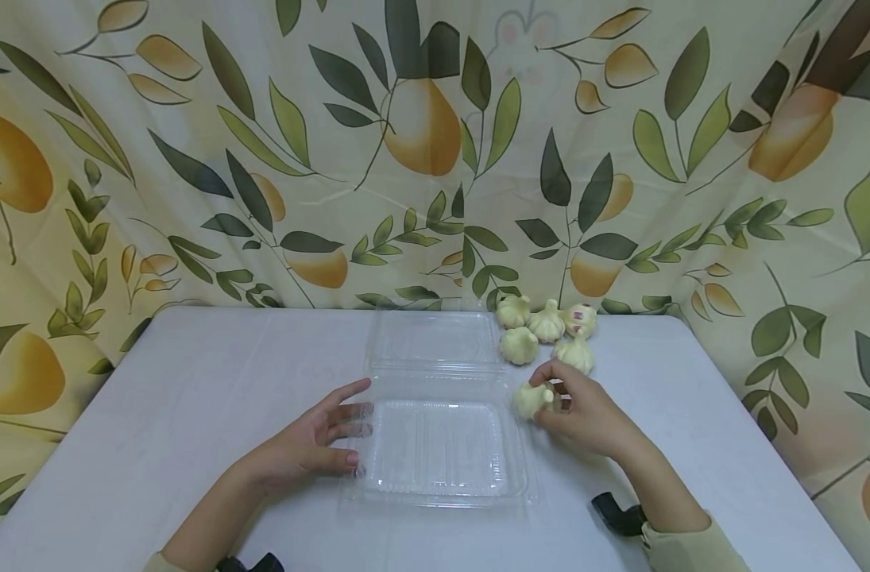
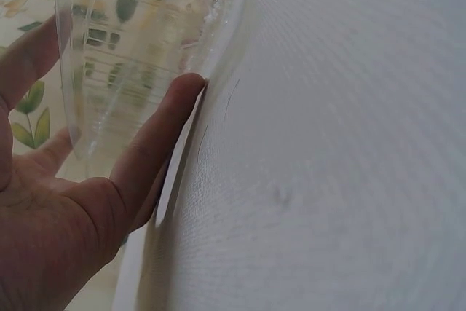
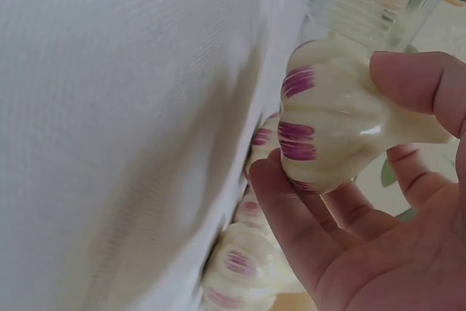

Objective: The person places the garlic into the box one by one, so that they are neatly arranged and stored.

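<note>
My right hand (image 1: 585, 409) holds a garlic bulb (image 1: 529, 401) between thumb and fingers, beside the right edge of a clear plastic clamshell container (image 1: 438, 449). In the right wrist view the pale, glossy bulb (image 3: 335, 114) shows purple streaks, with the thumb on one side and fingertips on the other. My left hand (image 1: 313, 441) rests at the container's left side, fingers spread and fairly straight. Seen from the left wrist, its thumb (image 2: 164, 132) lies along the container's lower edge. The lid (image 1: 435, 338) is folded back, away from me, and the base has no bulb in it.
Several more garlic bulbs (image 1: 547, 322) sit clustered at the back of the white-covered table (image 1: 213, 373), right of the lid. A patterned curtain (image 1: 420, 238) hangs behind the table's far edge. Dark wrist-camera parts (image 1: 616, 515) show by the right forearm.
</note>
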The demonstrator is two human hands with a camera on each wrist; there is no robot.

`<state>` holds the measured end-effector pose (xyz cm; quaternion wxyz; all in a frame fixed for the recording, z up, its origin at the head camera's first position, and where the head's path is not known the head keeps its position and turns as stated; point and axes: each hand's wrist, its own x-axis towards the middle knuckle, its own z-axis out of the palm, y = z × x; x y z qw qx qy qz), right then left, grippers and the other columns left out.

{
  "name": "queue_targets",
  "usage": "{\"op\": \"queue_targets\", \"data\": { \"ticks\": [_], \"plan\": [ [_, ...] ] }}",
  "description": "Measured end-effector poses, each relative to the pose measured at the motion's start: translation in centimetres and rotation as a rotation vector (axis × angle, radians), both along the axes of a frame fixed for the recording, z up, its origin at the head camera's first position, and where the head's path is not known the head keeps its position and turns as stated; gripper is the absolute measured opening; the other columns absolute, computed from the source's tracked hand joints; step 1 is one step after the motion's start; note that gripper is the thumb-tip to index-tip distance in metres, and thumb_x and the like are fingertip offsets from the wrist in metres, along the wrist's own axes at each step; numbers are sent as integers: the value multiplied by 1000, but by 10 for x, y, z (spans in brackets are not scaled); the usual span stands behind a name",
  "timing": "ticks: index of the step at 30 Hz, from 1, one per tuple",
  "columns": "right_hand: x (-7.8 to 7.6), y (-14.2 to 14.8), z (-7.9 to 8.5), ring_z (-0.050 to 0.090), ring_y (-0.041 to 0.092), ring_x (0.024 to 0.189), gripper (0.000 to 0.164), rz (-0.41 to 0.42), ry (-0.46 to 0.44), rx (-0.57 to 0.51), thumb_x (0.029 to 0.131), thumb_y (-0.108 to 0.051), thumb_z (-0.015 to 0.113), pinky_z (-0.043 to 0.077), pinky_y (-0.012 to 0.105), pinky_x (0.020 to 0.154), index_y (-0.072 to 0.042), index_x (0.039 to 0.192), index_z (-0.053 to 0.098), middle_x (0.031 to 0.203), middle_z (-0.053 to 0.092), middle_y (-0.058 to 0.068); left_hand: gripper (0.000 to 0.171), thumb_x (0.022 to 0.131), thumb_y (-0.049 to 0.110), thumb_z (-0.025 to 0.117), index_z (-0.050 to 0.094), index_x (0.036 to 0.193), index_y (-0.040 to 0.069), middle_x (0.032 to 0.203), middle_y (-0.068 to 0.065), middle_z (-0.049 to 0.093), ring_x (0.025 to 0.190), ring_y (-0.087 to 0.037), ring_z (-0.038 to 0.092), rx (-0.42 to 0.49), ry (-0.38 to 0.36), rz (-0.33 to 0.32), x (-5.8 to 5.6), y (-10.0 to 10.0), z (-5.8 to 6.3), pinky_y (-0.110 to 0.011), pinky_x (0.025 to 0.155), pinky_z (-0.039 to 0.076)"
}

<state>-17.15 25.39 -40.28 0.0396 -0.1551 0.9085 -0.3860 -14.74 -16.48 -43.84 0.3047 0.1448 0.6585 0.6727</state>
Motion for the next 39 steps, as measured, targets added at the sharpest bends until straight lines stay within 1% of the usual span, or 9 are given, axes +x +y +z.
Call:
{"op": "queue_targets", "data": {
  "ticks": [3, 5, 9, 12, 19, 26, 29, 34, 39],
  "plan": [
    [0, 0, 2, 55, 26, 94, 40, -5, 6, -2, 77, -2, 77, 47, 29, 72, -15, 110, 57, 108, 60, 4, 98, 85, 3, 75, 18, 159, 31, 163, -16, 18, 144, -40, 27, 0, -3, 3, 0, 0, 0, -42, 95, 53],
    [1, -1, 4, 54, 26, 94, 40, -9, 4, -4, 77, -2, 77, 48, 31, 73, -15, 110, 57, 109, 60, 4, 98, 85, 3, 75, 18, 159, 31, 163, -16, 18, 145, -40, 27, -1, -4, 6, 0, 0, 0, -42, 95, 53],
    [2, -2, 7, 54, 26, 100, 39, -11, 13, -20, 78, -2, 76, 52, 39, 83, -14, 111, 58, 114, 61, 5, 98, 85, 2, 75, 18, 159, 32, 163, -16, 18, 145, -39, 28, -5, -7, 9, 0, 0, 0, -41, 95, 53],
    [3, -2, 9, 54, 26, 104, 38, -13, 29, -32, 79, -1, 75, 52, 44, 89, -13, 111, 59, 116, 62, 4, 98, 85, 2, 75, 18, 159, 31, 163, -16, 18, 144, -39, 28, -5, -6, 10, 0, 0, 0, -41, 95, 53],
    [4, -1, 14, 52, 26, 103, 39, -29, 29, -33, 79, -2, 75, 52, 42, 85, -14, 113, 58, 117, 61, 5, 98, 85, 2, 75, 18, 160, 31, 163, -17, 18, 144, -39, 29, 2, -2, 6, 0, 0, 2, -41, 95, 53],
    [6, 1, 20, 55, 29, 108, 39, -47, 49, -43, 80, -2, 74, 52, 46, 89, -12, 114, 58, 119, 60, 7, 99, 85, 2, 75, 18, 160, 31, 163, -16, 18, 143, -39, 29, -3, -3, 10, 0, 0, 3, -41, 94, 53],
    [8, 1, 23, 56, 30, 109, 39, -55, 47, -40, 81, -4, 74, 52, 45, 89, -12, 115, 58, 121, 59, 7, 99, 85, 3, 75, 18, 160, 31, 163, -15, 18, 144, -39, 29, -9, -8, 11, 0, 0, 3, -40, 95, 52],
    [10, 0, 26, 58, 28, 104, 39, -61, 47, -33, 82, -6, 75, 53, 40, 84, -13, 116, 58, 122, 59, 7, 98, 86, 2, 75, 16, 160, 29, 163, -17, 17, 144, -39, 28, 8, -7, -2, 1, 0, 3, -40, 95, 53],
    [11, -2, 28, 60, 27, 104, 39, -58, 47, -43, 82, -7, 76, 53, 41, 84, -13, 116, 58, 122, 60, 7, 98, 86, 1, 74, 15, 160, 27, 164, -17, 16, 144, -39, 28, 20, -4, -8, 1, 0, 4, -41, 94, 53]
  ]
}}
